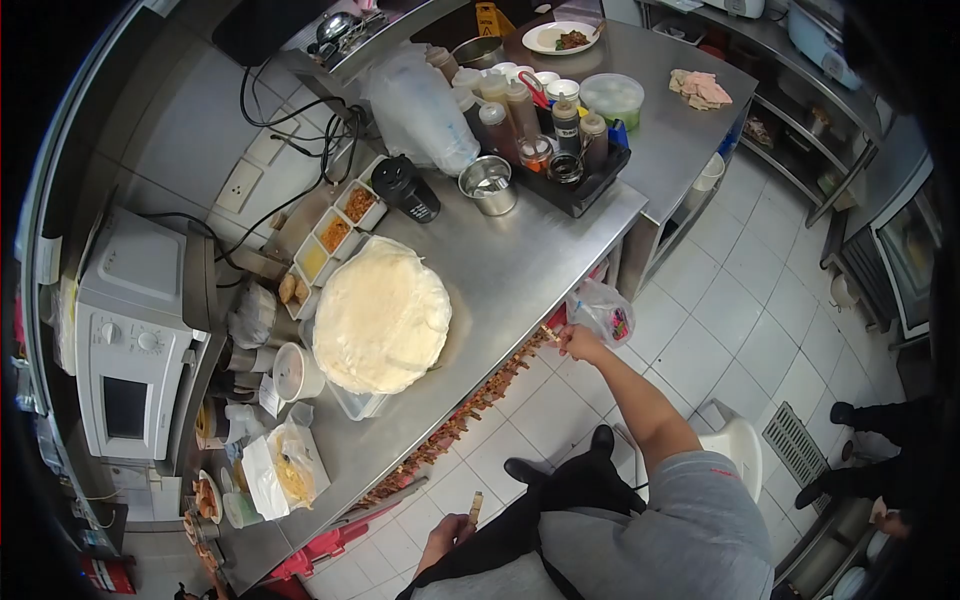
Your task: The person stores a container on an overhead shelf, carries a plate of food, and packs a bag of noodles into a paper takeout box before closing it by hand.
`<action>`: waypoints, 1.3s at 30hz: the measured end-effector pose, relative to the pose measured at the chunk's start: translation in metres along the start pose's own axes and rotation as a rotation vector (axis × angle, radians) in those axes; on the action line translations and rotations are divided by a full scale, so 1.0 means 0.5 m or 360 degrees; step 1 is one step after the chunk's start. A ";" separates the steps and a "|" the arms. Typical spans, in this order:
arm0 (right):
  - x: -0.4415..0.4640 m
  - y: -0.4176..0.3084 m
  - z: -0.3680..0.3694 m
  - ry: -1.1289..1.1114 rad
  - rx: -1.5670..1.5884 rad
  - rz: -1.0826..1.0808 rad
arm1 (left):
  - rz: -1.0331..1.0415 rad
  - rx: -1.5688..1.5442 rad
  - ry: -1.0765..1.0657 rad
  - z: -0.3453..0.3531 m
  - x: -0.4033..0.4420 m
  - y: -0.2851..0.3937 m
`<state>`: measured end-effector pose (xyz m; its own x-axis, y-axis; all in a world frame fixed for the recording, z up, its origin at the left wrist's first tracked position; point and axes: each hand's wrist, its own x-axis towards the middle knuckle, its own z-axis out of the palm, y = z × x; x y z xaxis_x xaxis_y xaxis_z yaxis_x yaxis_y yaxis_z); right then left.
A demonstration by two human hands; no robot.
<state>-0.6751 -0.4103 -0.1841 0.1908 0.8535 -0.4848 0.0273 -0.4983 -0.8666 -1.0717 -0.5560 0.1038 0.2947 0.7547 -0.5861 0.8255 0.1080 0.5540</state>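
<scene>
My right hand (577,342) is closed on a small wooden clothespin (549,333) at the front edge of the steel counter. It is at the right end of a long row of brown clothespins (470,420) lining that edge. Lower down, close to my body, my left hand (446,537) pinches another light wooden clothespin (476,507), which points upward. A clear plastic bag (601,312) with colourful contents hangs just right of my right hand. On the counter (500,290), a large round pale dough-like mass (383,315) lies over a container.
A black sauce-bottle tray (590,195), a metal cup (488,186) and a black lidded cup (405,188) stand behind. A microwave (130,350) is left. A white stool (733,440) stands beside me; another person's dark-clothed legs (870,455) are at right.
</scene>
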 end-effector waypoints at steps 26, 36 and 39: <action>-0.284 -0.087 0.064 -0.0613 0.1168 0.0248 | 0.1045 0.0240 0.0674 -0.018 0.288 0.141; -0.058 -0.035 -0.026 -0.0231 0.0024 0.0033 | 0.0599 0.0526 0.1508 -0.111 0.372 -0.101; -0.016 -0.022 -0.018 -0.0163 -0.0035 -0.0053 | 0.0561 0.0541 0.1530 -0.113 0.366 -0.085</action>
<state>-0.6682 -0.4132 -0.1696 0.0884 0.8801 -0.4665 0.0534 -0.4719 -0.8800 -1.0802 -0.3857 0.0063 0.1629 0.9162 0.3662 0.9022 -0.2886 0.3207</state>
